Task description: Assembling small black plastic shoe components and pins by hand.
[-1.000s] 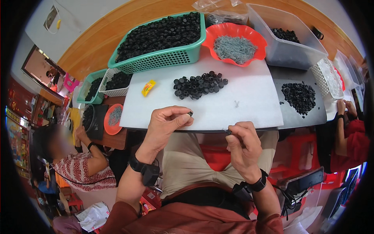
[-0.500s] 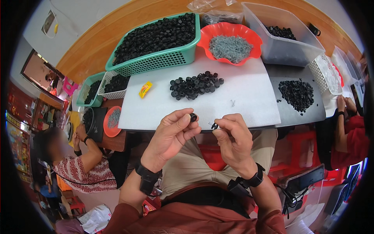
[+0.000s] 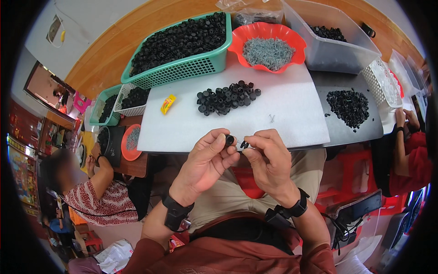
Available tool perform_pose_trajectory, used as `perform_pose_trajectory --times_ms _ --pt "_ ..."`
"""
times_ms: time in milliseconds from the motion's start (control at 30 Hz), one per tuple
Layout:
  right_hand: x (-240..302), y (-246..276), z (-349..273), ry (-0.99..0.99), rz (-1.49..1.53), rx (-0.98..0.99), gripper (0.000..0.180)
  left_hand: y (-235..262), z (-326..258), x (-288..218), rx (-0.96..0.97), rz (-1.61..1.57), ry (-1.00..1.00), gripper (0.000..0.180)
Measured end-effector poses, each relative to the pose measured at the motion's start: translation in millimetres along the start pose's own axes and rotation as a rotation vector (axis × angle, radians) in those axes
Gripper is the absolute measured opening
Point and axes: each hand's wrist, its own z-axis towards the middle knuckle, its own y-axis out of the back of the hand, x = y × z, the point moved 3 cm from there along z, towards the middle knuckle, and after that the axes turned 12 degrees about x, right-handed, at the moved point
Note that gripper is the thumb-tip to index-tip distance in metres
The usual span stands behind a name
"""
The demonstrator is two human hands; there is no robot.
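Between thumb and fingers, my left hand (image 3: 203,162) pinches a small round black cap (image 3: 229,139), its hollow side turned to the right. My right hand (image 3: 272,162) grips a small black plastic piece (image 3: 245,144), with a thin metal pin pointing from it toward the cap. Only a narrow gap seems to separate the two pieces; contact cannot be made out. Both hands are just off the near edge of a white foam mat (image 3: 173,132). On the mat beyond them lies a pile of black caps (image 3: 226,98).
At the back stand a green basket (image 3: 182,71) of black caps, a red scalloped bowl (image 3: 296,36) of metal screws or pins, and a clear bin (image 3: 337,59). A yellow packet (image 3: 168,104) lies left; small black pieces (image 3: 349,108) are heaped right. Other people work on both sides.
My right hand has moved left, bringing its black piece and pin close to the cap. The left hand has shifted slightly right and turned the cap's hollow side into view.
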Motion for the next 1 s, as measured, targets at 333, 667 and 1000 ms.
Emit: perform_pose_trajectory --times_ms 333,667,1000 --pt "0.1 -1.7 2.6 -0.011 -0.006 0.021 0.026 -2.6 2.3 4.2 0.003 0.020 0.017 0.020" --pt "-1.3 -4.0 4.5 0.003 -0.047 0.061 0.024 -1.5 3.1 6.0 -0.017 0.048 0.034 0.022" --pt "-1.3 -2.4 5.0 -0.019 -0.063 0.084 0.028 2.7 1.6 10.3 -0.044 0.100 0.030 0.022"
